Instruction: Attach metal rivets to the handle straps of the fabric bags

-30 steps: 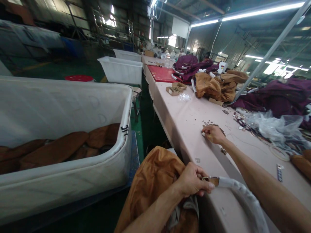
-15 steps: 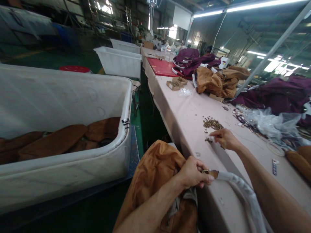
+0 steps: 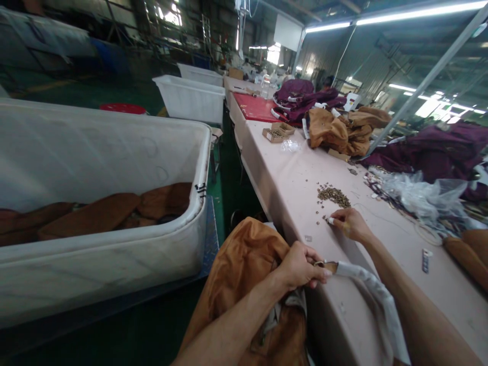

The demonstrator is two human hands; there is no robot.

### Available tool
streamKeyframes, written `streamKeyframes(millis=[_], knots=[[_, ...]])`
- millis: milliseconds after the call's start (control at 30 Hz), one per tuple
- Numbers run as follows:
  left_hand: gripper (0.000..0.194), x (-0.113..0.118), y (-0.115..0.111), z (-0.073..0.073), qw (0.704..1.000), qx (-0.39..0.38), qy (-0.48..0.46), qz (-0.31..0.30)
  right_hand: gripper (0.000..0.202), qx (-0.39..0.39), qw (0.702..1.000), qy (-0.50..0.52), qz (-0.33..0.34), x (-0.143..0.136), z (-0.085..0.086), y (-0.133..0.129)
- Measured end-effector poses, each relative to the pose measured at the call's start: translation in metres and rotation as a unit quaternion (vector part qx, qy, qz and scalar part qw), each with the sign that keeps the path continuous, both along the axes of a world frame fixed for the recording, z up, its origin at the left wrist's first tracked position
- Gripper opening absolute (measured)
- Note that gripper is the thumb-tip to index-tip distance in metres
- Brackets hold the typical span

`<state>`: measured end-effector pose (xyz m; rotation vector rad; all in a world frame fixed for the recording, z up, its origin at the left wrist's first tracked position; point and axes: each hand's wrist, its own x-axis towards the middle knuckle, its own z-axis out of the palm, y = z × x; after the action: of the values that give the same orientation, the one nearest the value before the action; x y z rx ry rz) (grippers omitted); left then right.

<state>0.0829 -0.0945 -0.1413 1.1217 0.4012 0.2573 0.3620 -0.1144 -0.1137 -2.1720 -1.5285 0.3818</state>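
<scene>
My left hand is closed around the brown end of a strap, where a small metal ring shows at the fingers. A pale wrapping covers the rest of the strap, which curves down over the table's edge. Below that hand a brown fabric bag hangs against the table side. My right hand rests low over the tabletop, thumb and fingers pinched together, with a white wrap on one fingertip. Just beyond it lies a pile of small brass-coloured metal pieces, a few scattered by the fingertips. Whatever the pinch holds is too small to make out.
At left stands a large white bin with brown fabric pieces inside. Along the table are small cardboard boxes, brown bags, purple bags and clear plastic. A slanted metal pole rises at right.
My left hand has shifted slightly left and up in view with the strap end. My right fingers have drawn slightly toward me, and more loose metal pieces show beside them.
</scene>
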Motion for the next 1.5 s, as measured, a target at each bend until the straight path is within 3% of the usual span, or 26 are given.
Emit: streamKeyframes(millis=[200, 400, 767, 1000, 1200, 1300, 1367, 1500], knots=[[0.048, -0.001, -0.003, 0.007, 1.0, 0.015, 0.016, 0.005, 0.028, -0.02, 0.998, 0.014, -0.063, 0.016, -0.015, 0.006], [0.052, 0.002, -0.005, 0.003, 0.999, 0.016, 0.024, 0.021, 0.036, -0.025, 0.996, -0.015, -0.086, 0.017, -0.018, 0.001], [0.042, 0.004, -0.009, 0.009, 0.999, 0.049, 0.018, -0.001, 0.02, -0.052, 0.985, -0.164, -0.002, 0.006, -0.003, -0.008], [0.046, 0.005, -0.012, 0.004, 0.997, 0.073, 0.03, -0.004, 0.014, -0.063, 0.971, -0.222, 0.063, -0.005, 0.004, -0.021], [0.044, 0.006, -0.011, 0.003, 0.994, 0.098, 0.037, -0.002, 0.019, 0.012, 0.976, -0.203, 0.071, -0.036, 0.056, -0.071], [0.043, 0.008, -0.01, 0.006, 0.995, 0.088, 0.056, 0.002, 0.013, 0.082, 0.974, -0.155, 0.143, -0.069, 0.07, -0.109], [0.038, 0.008, -0.009, 0.009, 0.995, 0.081, 0.056, -0.001, 0.018, 0.077, 0.971, -0.124, 0.191, -0.091, 0.064, -0.13], [0.025, 0.007, -0.007, 0.019, 0.994, 0.088, 0.067, -0.026, 0.029, 0.038, 0.971, -0.086, 0.218, -0.112, 0.028, -0.151]])
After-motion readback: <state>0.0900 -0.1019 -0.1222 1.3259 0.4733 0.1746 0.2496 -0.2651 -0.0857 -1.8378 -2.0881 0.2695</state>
